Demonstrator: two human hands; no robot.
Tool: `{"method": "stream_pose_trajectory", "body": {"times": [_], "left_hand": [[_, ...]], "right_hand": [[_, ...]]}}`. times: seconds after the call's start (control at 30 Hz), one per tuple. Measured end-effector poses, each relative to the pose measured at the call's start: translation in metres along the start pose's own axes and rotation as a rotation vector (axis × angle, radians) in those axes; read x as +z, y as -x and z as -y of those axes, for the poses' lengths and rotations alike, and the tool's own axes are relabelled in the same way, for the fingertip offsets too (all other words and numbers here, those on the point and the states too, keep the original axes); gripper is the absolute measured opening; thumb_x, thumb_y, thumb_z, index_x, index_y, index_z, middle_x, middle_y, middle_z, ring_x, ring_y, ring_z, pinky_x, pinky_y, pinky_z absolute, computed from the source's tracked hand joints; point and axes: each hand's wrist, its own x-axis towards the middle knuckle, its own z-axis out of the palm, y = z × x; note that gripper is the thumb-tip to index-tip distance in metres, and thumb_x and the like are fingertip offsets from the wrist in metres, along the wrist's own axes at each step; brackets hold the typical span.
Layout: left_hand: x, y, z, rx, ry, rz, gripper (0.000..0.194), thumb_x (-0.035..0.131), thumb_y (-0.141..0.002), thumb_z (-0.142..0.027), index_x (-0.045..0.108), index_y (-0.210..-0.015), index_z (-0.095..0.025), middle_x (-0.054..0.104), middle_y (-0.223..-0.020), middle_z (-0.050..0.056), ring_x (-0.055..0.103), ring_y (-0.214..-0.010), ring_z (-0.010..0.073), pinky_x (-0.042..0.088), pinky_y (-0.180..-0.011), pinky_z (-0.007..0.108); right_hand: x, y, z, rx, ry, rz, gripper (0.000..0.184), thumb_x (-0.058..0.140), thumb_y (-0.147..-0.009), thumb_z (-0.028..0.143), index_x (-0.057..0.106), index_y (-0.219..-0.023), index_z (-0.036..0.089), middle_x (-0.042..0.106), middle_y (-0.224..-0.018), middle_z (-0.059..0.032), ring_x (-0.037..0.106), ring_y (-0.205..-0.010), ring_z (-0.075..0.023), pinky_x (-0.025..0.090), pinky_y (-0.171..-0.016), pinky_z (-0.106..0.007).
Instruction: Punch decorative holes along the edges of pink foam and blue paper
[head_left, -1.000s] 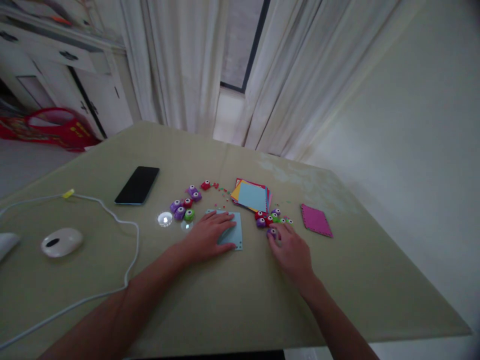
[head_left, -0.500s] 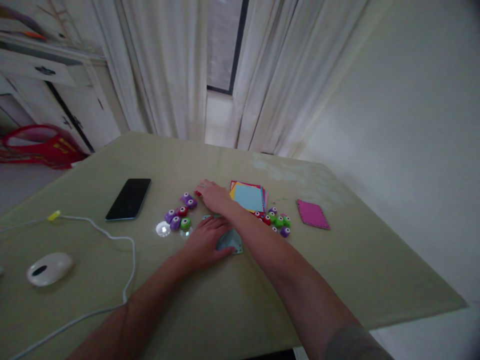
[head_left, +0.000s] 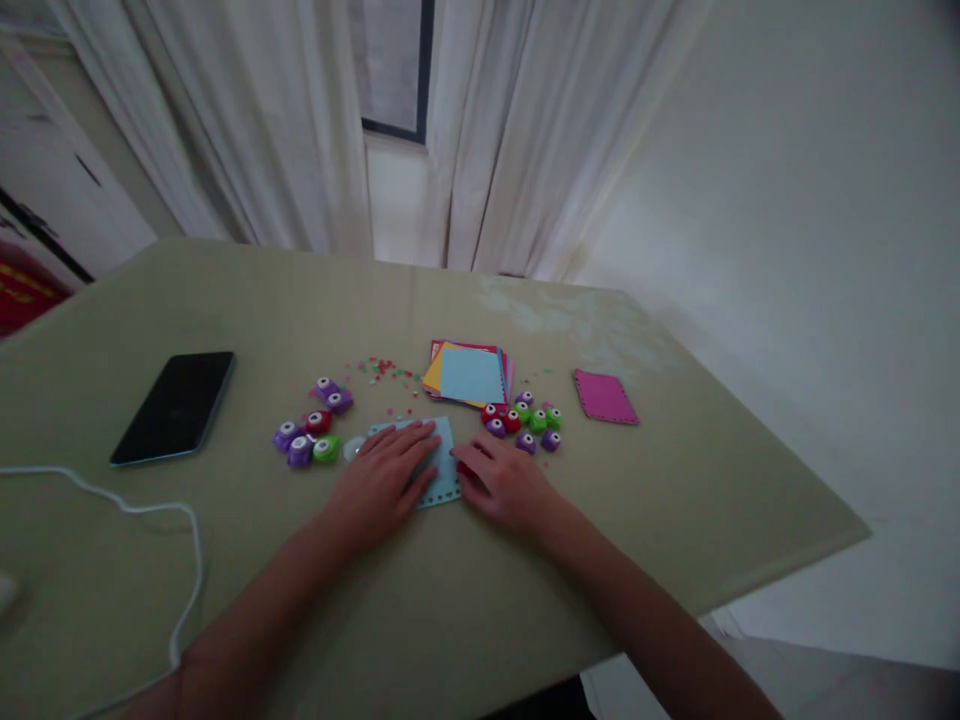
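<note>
My left hand (head_left: 386,478) lies flat with fingers spread on a light blue paper sheet (head_left: 442,470) that has small holes along its near edge. My right hand (head_left: 504,485) rests at the sheet's right edge, fingers curled over a small red paper punch (head_left: 465,468), of which only a sliver shows. Just behind the right hand sits a cluster of small red, green and purple punches (head_left: 525,420). A second cluster of punches (head_left: 311,438) lies left of the sheet.
A stack of coloured paper squares (head_left: 471,375) lies behind the sheet, with a pink sheet (head_left: 605,397) to its right. Punched paper bits (head_left: 382,370) are scattered near the stack. A black phone (head_left: 174,405) and a white cable (head_left: 150,510) lie on the left of the green table (head_left: 450,620).
My right hand reached across to the far red punch, then came back with it to the blue sheet's right edge. The left hand stayed on the sheet. The view shifted right.
</note>
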Motion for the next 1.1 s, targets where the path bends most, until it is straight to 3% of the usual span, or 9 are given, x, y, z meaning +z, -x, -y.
{"method": "stream_pose_trajectory", "body": {"times": [0.13,0.23,0.4,0.53,0.63,0.73,0.8,0.9,1.1], "left_hand": [[-0.005,0.003,-0.004,-0.003,-0.039,0.045,0.054,0.056,-0.106,-0.048,0.058,-0.155,-0.025,0.052,-0.167,0.010,0.052,-0.152,0.0321,0.036,-0.129,0.056],[-0.009,0.005,-0.010,-0.036,-0.057,0.062,0.058,0.058,-0.105,-0.054,0.058,-0.155,-0.025,0.051,-0.168,0.011,0.051,-0.152,0.0335,0.032,-0.130,0.058],[-0.009,0.006,-0.015,-0.041,-0.047,0.077,0.064,0.059,-0.104,-0.057,0.053,-0.160,-0.028,0.047,-0.171,0.009,0.047,-0.155,0.0327,0.027,-0.133,0.056],[-0.009,0.008,-0.014,-0.050,-0.051,0.098,0.062,0.059,-0.105,-0.057,0.053,-0.159,-0.028,0.047,-0.171,0.008,0.047,-0.155,0.0329,0.029,-0.132,0.057],[-0.010,0.008,-0.014,-0.048,-0.053,0.094,0.064,0.060,-0.104,-0.058,0.053,-0.159,-0.028,0.047,-0.171,0.008,0.047,-0.155,0.0340,0.029,-0.132,0.058],[-0.011,0.008,-0.014,-0.046,-0.064,0.100,0.067,0.061,-0.102,-0.062,0.052,-0.160,-0.027,0.047,-0.171,0.009,0.047,-0.155,0.0341,0.030,-0.131,0.057],[-0.011,0.008,-0.014,-0.050,-0.067,0.098,0.068,0.061,-0.102,-0.064,0.052,-0.159,-0.028,0.048,-0.170,0.009,0.048,-0.154,0.0340,0.030,-0.131,0.056],[-0.010,0.009,-0.014,-0.060,-0.061,0.094,0.069,0.063,-0.101,-0.064,0.053,-0.159,-0.027,0.049,-0.170,0.009,0.049,-0.153,0.0341,0.030,-0.131,0.056],[-0.009,0.008,-0.015,-0.065,-0.065,0.090,0.062,0.062,-0.103,-0.061,0.056,-0.155,-0.027,0.050,-0.169,0.008,0.050,-0.152,0.0322,0.031,-0.130,0.054]], "right_hand": [[0.003,0.012,-0.002,0.039,-0.154,-0.079,0.021,0.058,-0.104,0.018,0.071,-0.120,0.017,0.066,-0.122,-0.0134,0.066,-0.108,-0.0236,0.056,-0.099,-0.037],[0.000,0.009,-0.006,0.025,-0.231,-0.076,0.032,0.061,-0.100,0.014,0.069,-0.130,0.016,0.064,-0.132,-0.0150,0.066,-0.118,-0.0257,0.055,-0.106,-0.039],[-0.001,0.012,-0.015,0.063,-0.314,-0.040,0.039,0.057,-0.108,0.021,0.063,-0.146,0.024,0.069,-0.125,-0.0112,0.069,-0.112,-0.0252,0.056,-0.102,-0.041],[-0.001,0.012,-0.018,0.122,-0.256,-0.006,0.026,0.068,-0.105,0.031,0.071,-0.129,0.022,0.071,-0.115,-0.0106,0.069,-0.105,-0.0271,0.056,-0.094,-0.040],[-0.002,0.012,-0.019,0.188,-0.239,0.009,0.027,0.076,-0.100,0.039,0.072,-0.117,0.019,0.073,-0.111,-0.0111,0.069,-0.104,-0.0287,0.055,-0.093,-0.040],[-0.007,0.014,-0.022,0.160,-0.287,0.017,0.041,0.078,-0.098,0.037,0.068,-0.132,0.018,0.073,-0.124,-0.0132,0.069,-0.112,-0.0293,0.054,-0.099,-0.042],[-0.013,0.016,-0.024,0.090,-0.337,0.045,0.050,0.072,-0.100,0.027,0.060,-0.148,0.022,0.070,-0.135,-0.0126,0.067,-0.121,-0.0275,0.052,-0.106,-0.041],[-0.018,0.017,-0.026,0.032,-0.369,0.110,0.043,0.059,-0.104,0.016,0.065,-0.145,0.025,0.072,-0.132,-0.0100,0.068,-0.118,-0.0238,0.051,-0.106,-0.038],[-0.016,0.015,-0.028,0.099,-0.341,0.099,0.027,0.067,-0.105,0.028,0.072,-0.130,0.020,0.078,-0.124,-0.0107,0.071,-0.107,-0.0244,0.052,-0.095,-0.035]]}}
